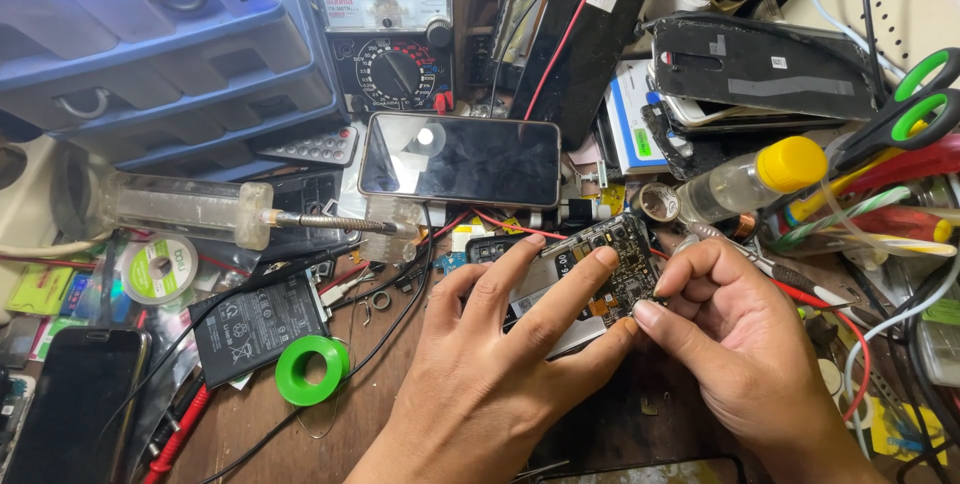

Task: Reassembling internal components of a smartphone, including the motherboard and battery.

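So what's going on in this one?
A person is working bare-handed on an opened phone at a crowded repair bench. The left hand steadies it from below, fingers spread over the exposed board. The right hand pinches at the board's right edge. Beyond them lie an intact phone face up, a multimeter, a yellow-capped bottle and green-handled scissors. A green tape roll and a loose battery sit to the left.

The scene is brightly and evenly lit from above. A round glare spot is reflected on the black phone screen [459, 159]. Soft shadows are cast; edges appear slightly stretched.
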